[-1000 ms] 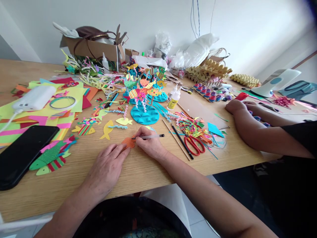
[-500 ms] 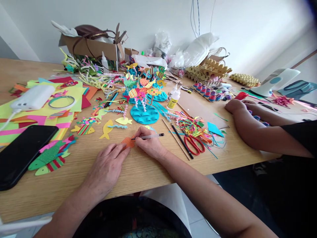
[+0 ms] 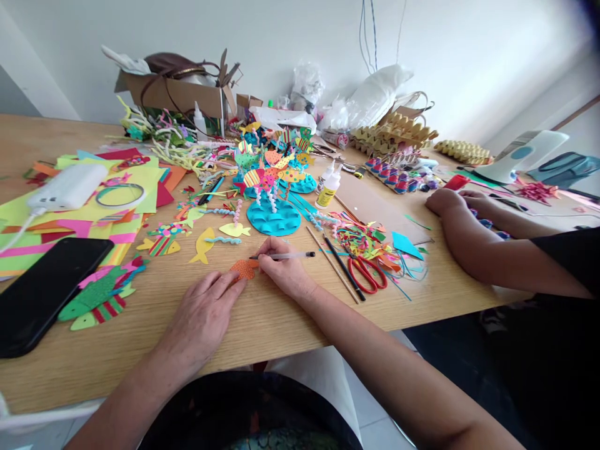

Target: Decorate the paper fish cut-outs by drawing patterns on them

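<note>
An orange dotted paper fish (image 3: 245,268) lies on the wooden table in front of me. My left hand (image 3: 209,301) rests flat on the table, its outstretched fingertips pressing the near edge of the fish. Pinched in my right hand (image 3: 282,267) is a clear-barrelled pen (image 3: 296,255), its dark tip at the upper edge of the fish. Just beyond lie a yellow paper fish (image 3: 203,245) and a pale yellow fish (image 3: 235,230) with a blue twisted strip between them. Blue wavy bases (image 3: 273,220) with colourful fish on stalks stand behind.
Red-handled scissors (image 3: 367,275), a black pencil (image 3: 344,269) and paper scraps lie to the right. Glue bottles (image 3: 329,189) stand further back. At left are a phone (image 3: 51,290), a white power bank (image 3: 67,187) and coloured paper. Another person's arm (image 3: 482,250) rests at far right.
The pen tip has shifted slightly up from the fish's right side, and more of the fish's tail shows. My left hand stays in place.
</note>
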Tool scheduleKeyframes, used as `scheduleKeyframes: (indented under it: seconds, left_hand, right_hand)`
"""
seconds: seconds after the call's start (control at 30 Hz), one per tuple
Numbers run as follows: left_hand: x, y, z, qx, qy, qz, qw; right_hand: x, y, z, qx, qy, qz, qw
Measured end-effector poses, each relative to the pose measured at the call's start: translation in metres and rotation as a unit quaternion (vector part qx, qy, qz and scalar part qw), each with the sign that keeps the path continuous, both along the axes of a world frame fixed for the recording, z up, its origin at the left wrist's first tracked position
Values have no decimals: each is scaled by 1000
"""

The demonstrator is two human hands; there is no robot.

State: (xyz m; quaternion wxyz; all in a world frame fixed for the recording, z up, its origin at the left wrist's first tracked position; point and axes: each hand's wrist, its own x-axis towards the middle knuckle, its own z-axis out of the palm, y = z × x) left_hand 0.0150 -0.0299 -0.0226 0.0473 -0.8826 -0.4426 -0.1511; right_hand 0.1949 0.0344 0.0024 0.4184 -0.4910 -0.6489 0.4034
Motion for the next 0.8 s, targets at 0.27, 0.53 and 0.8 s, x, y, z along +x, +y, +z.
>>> scheduleKeyframes:
  seconds: [0.27, 0.53, 0.8]
  left_hand:
    - [0, 2, 6, -7, 5, -13, 1000]
    - [-9, 6, 21, -58, -30, 7, 998]
    - [-11, 26, 29, -92, -30, 41, 994]
  right_hand:
    - [9, 8, -9, 125, -100, 17, 987]
    - [11, 11, -5, 165, -202, 82, 962]
    - [9, 11, -8, 188, -236, 100, 948]
